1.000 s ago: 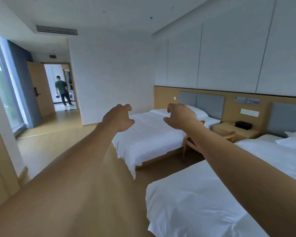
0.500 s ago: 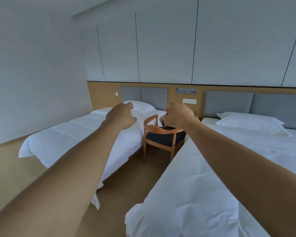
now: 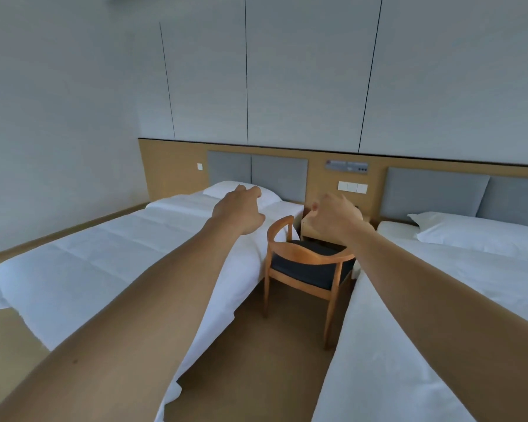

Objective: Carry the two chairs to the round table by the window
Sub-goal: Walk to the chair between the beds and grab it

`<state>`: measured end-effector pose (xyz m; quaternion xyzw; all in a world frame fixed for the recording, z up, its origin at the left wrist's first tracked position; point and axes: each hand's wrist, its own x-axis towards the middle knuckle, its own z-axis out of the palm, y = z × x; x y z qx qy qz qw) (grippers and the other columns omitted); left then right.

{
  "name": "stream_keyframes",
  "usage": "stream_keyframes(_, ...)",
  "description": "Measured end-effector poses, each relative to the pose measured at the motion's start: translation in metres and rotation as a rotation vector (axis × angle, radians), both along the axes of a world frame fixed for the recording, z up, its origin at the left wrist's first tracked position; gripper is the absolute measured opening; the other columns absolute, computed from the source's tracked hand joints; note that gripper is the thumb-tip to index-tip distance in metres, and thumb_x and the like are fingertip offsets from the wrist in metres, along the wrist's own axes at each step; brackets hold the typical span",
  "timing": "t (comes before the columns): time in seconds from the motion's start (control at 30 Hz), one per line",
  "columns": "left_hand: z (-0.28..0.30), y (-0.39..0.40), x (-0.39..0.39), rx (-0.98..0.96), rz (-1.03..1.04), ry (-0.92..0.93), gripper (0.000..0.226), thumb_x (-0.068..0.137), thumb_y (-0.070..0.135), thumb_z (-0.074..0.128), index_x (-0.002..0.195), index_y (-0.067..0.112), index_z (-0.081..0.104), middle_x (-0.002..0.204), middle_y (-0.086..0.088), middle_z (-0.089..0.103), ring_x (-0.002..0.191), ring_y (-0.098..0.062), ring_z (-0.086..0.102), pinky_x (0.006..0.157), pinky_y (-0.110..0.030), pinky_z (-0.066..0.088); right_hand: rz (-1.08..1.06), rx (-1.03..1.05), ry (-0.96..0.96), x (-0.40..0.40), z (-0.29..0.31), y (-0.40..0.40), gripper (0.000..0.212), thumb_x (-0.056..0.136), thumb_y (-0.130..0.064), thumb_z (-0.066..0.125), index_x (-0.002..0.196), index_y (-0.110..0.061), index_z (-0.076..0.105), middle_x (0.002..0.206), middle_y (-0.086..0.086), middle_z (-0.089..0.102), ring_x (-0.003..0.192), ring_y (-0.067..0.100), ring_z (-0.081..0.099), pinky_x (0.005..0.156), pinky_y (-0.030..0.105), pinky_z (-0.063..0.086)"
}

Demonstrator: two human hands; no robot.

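Observation:
One wooden chair (image 3: 308, 266) with a curved backrest and a dark seat stands in the aisle between two beds, its back turned toward me. My left hand (image 3: 241, 213) is stretched out ahead, above and left of the chair, fingers loosely curled and holding nothing. My right hand (image 3: 337, 217) reaches out above the chair's right side, also loosely curled and empty. Neither hand touches the chair. No second chair, round table or window is in view.
A white bed (image 3: 113, 263) lies left of the aisle and another white bed (image 3: 409, 345) lies right of it. A wooden nightstand (image 3: 310, 228) sits behind the chair against the headboard wall. The brown floor aisle (image 3: 256, 370) between the beds is narrow.
My view has swung right from the doorway side to face the aisle, and the chair has come closer. Both arms stay stretched forward with empty hands.

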<state>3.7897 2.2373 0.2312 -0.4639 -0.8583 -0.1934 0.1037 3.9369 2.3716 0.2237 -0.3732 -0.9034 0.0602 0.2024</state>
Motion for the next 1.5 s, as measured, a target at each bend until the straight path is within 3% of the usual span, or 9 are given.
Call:
stream_keyframes(0.17, -0.032, 0.083, -0.102, 0.02, -0.121, 0.012, 0.055, 0.091, 0.03, 0.066, 0.142, 0.021, 0.046, 0.141, -0.008, 0.049, 0.12, -0.029, 0.055, 0.074, -0.03, 0.04, -0.081, -0.009, 0.004, -0.094, -0.031, 0.062, 0.025, 0.095, -0.022, 0.059, 0.119, -0.014, 0.06, 0.102, 0.004, 0.063, 0.081, 0.016, 0.059, 0.056, 0.023, 0.043)
stream_keyframes(0.33, -0.05, 0.177, -0.197, -0.01, -0.252, 0.024, 0.049, 0.091, 0.024, 0.067, 0.136, 0.021, 0.051, 0.136, -0.007, 0.053, 0.114, -0.027, 0.058, 0.08, -0.032, 0.049, -0.181, -0.056, 0.017, -0.183, -0.054, 0.132, 0.026, 0.096, -0.021, 0.058, 0.122, -0.016, 0.058, 0.099, 0.001, 0.059, 0.079, 0.013, 0.055, 0.058, 0.022, 0.042)
stream_keyframes(0.53, -0.079, 0.285, -0.264, -0.038, -0.383, 0.03, 0.046, 0.091, 0.022, 0.064, 0.134, 0.021, 0.05, 0.13, -0.008, 0.054, 0.109, -0.027, 0.058, 0.077, -0.034, 0.05, -0.274, -0.093, -0.024, -0.246, -0.088, 0.221, 0.027, 0.093, -0.023, 0.061, 0.119, -0.021, 0.056, 0.1, 0.001, 0.06, 0.086, 0.016, 0.059, 0.072, 0.03, 0.056)
stream_keyframes(0.73, -0.141, 0.382, -0.314, -0.085, -0.447, 0.03, 0.053, 0.092, 0.032, 0.065, 0.14, 0.024, 0.046, 0.139, -0.005, 0.051, 0.118, -0.027, 0.057, 0.086, -0.037, 0.057, -0.339, -0.123, -0.052, -0.292, -0.152, 0.32, 0.035, 0.089, -0.033, 0.069, 0.121, -0.026, 0.057, 0.096, -0.007, 0.058, 0.079, 0.011, 0.055, 0.054, 0.021, 0.042)
stream_keyframes(0.93, -0.213, 0.483, -0.358, -0.135, -0.477, -0.028, 0.072, 0.091, 0.02, 0.069, 0.151, 0.028, 0.03, 0.155, -0.004, 0.038, 0.134, -0.028, 0.049, 0.096, -0.043, 0.052, -0.289, -0.221, -0.098, -0.33, -0.23, 0.418, 0.041, 0.092, -0.027, 0.066, 0.131, -0.027, 0.053, 0.123, -0.002, 0.064, 0.1, 0.014, 0.061, 0.071, 0.024, 0.051)
stream_keyframes(1.17, -0.315, 0.56, -0.399, -0.293, -0.524, -0.035, 0.082, 0.089, 0.024, 0.071, 0.154, 0.031, 0.022, 0.156, -0.003, 0.038, 0.128, -0.027, 0.055, 0.095, -0.043, 0.056, -0.26, -0.329, -0.222, -0.357, -0.317, 0.487, 0.052, 0.094, -0.025, 0.063, 0.143, -0.026, 0.045, 0.138, 0.002, 0.057, 0.116, 0.021, 0.061, 0.087, 0.031, 0.056)
stream_keyframes(1.3, -0.37, 0.592, -0.415, -0.331, -0.552, -0.02, 0.087, 0.085, 0.026, 0.074, 0.155, 0.032, 0.021, 0.155, -0.002, 0.038, 0.133, -0.027, 0.048, 0.099, -0.043, 0.053, -0.279, -0.364, -0.268, -0.372, -0.36, 0.51, 0.058, 0.094, -0.019, 0.064, 0.147, -0.028, 0.04, 0.14, 0.003, 0.054, 0.115, 0.022, 0.061, 0.084, 0.029, 0.057)
stream_keyframes(1.5, -0.433, 0.634, -0.429, -0.44, -0.608, -0.014, 0.098, 0.08, 0.039, 0.08, 0.155, 0.032, 0.018, 0.158, -0.001, 0.034, 0.142, -0.028, 0.039, 0.112, -0.049, 0.038, -0.276, -0.365, -0.336, -0.405, -0.415, 0.537, 0.069, 0.092, -0.021, 0.069, 0.151, -0.028, 0.034, 0.152, 0.002, 0.045, 0.136, 0.025, 0.048, 0.107, 0.041, 0.047)
